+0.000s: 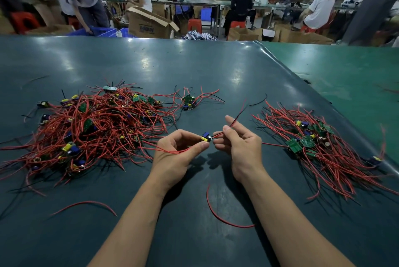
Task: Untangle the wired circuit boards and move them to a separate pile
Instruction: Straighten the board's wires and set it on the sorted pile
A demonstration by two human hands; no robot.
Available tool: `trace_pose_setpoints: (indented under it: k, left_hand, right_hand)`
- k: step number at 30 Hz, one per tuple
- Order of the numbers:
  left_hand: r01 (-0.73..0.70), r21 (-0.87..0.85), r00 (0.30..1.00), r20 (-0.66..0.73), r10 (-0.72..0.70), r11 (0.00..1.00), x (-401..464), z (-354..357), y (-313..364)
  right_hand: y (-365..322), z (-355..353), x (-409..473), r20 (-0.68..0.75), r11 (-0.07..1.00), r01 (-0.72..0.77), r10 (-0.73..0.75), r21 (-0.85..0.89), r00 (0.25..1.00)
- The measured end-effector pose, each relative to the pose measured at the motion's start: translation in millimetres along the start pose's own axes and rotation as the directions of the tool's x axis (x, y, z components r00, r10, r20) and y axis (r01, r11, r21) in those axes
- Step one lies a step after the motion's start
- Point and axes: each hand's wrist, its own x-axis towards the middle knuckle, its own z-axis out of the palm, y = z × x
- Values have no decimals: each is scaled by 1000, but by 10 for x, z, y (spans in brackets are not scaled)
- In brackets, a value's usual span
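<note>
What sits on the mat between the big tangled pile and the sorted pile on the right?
In the head view, both hands: left hand and right hand hold one circuit board between tangled pile and sorted pile.

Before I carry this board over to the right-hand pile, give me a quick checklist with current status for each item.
1. Small circuit board with blue and yellow parts held: ok, left hand pinches it.
2. Its red and black wires under control: ok, right hand pinches them.
3. Board lifted off the large tangled pile of red-wired boards: ok.
4. All its wires free of that pile: cannot tell, a thin red lead trails across the left hand towards it.
5. Sorted pile of green boards and red wires reachable on the right: ok.
6. Dark green table mat between hands and sorted pile: ok, bare.
</note>
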Motion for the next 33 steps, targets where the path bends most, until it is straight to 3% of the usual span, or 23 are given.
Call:
trace_pose_setpoints:
  k: [20, 33]
  left_hand:
    - [27, -25, 993, 115, -24, 999, -20, -5, -1]
    - [23, -24, 996, 85, -21, 999, -15, -22, 13]
  right_hand:
    - [1, -132, 114, -78, 977, 135, -149, -165, 986]
    - [-112, -285, 215, -175, 985, 151, -164, -83, 971]
